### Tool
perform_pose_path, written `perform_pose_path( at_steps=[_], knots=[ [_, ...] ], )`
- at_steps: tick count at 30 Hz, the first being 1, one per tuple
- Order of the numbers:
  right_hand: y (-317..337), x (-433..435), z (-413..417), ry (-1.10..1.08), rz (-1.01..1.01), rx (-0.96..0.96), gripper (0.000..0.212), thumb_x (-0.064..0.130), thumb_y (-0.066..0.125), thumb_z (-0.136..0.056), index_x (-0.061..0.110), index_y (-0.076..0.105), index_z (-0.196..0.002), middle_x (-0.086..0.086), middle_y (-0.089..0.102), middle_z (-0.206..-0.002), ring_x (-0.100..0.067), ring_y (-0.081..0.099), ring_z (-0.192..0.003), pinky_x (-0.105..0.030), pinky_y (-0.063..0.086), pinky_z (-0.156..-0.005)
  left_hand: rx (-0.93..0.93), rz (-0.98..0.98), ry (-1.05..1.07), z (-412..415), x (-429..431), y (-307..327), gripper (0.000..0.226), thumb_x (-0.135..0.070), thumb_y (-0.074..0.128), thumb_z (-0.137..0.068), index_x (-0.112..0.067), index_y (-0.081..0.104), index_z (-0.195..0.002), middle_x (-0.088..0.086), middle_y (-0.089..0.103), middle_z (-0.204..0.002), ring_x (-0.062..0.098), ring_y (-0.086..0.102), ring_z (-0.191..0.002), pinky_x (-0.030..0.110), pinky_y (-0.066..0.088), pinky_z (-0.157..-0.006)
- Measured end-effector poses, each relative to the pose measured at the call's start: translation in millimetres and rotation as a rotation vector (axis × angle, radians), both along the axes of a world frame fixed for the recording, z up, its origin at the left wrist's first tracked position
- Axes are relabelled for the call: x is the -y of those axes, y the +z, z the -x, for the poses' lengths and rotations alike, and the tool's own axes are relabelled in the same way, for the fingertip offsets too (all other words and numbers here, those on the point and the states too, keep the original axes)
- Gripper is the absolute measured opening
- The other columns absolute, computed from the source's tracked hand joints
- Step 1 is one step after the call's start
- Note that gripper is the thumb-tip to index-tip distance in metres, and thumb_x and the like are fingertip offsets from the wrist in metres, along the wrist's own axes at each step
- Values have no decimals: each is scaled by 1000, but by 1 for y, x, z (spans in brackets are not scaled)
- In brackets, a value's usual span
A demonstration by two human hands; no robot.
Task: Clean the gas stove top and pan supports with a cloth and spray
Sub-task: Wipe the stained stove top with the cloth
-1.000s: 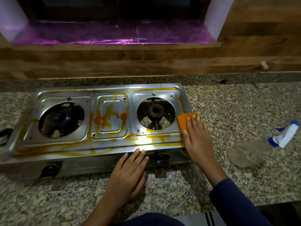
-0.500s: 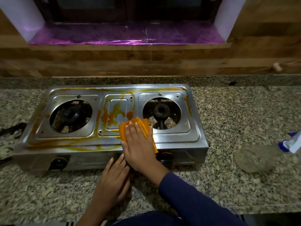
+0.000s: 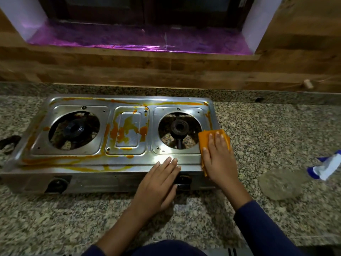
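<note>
A two-burner steel gas stove (image 3: 129, 159) sits on the granite counter, streaked with orange sauce on its left, centre and back. No pan supports are on the burners. My right hand (image 3: 218, 157) presses flat on a folded orange cloth (image 3: 203, 138) at the stove's front right corner. My left hand (image 3: 158, 183) rests flat, fingers together, on the stove's front edge above the right knob (image 3: 183, 181). The front right strip looks wiped and shiny.
A clear spray bottle (image 3: 284, 183) with a blue and white nozzle (image 3: 326, 166) lies on its side on the granite counter (image 3: 267, 126) at the right. A black object (image 3: 9, 143) pokes in at the left edge. A wooden wall panel rises behind the stove.
My right hand slid the cloth from the right corner to the stove's centre front and back to the right corner. My left hand stayed on the front edge.
</note>
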State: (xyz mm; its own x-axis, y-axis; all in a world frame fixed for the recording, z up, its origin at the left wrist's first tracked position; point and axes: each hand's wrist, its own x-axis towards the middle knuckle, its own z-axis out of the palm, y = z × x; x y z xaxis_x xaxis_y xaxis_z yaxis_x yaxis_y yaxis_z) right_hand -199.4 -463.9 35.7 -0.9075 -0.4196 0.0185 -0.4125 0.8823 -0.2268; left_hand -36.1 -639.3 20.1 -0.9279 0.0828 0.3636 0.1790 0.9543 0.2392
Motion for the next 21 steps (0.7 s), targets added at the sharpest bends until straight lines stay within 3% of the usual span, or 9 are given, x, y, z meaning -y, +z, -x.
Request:
perform_pose_path(
  at_steps=[3, 9, 13, 17, 21],
  knots=[
    [-1, 13, 31, -81, -20, 7, 63, 44, 19, -103, 12, 10, -156, -9, 4, -165, -23, 0, -152, -46, 8, -121, 52, -28, 57, 20, -1, -1, 48, -37, 50, -96, -11, 55, -136, 6, 50, -146, 20, 40, -141, 41, 34, -112],
    [5, 55, 106, -20, -45, 3, 62, 42, 21, -104, 9, 11, -156, -11, 7, -164, -25, 2, -152, -50, 9, -120, 76, -28, 45, 25, 7, -4, 47, -39, 39, -100, -14, 58, -135, 4, 54, -143, 18, 46, -136, 35, 35, -112],
    [9, 83, 154, 22, -51, 45, 64, 44, 21, -104, 9, 9, -156, -12, 6, -164, -25, 2, -152, -51, 4, -121, 84, -13, 36, 24, 8, -6, 48, -38, 44, -98, -14, 55, -137, 4, 53, -144, 18, 44, -137, 35, 34, -113],
    [11, 116, 173, 159, -112, 77, 66, 46, 17, -104, 8, 5, -156, -11, 0, -165, -24, -4, -152, -50, -5, -121, 85, -15, 30, 24, 8, -10, 49, -36, 46, -97, -14, 52, -140, 3, 49, -147, 18, 40, -140, 37, 35, -113],
    [14, 157, 164, 280, -92, 102, 63, 44, 20, -104, 10, 10, -156, -8, 3, -165, -22, -3, -152, -50, -3, -119, 121, -25, 21, 23, 3, -8, 51, -36, 47, -96, -14, 49, -142, 2, 46, -150, 18, 37, -142, 38, 36, -113]
  ],
)
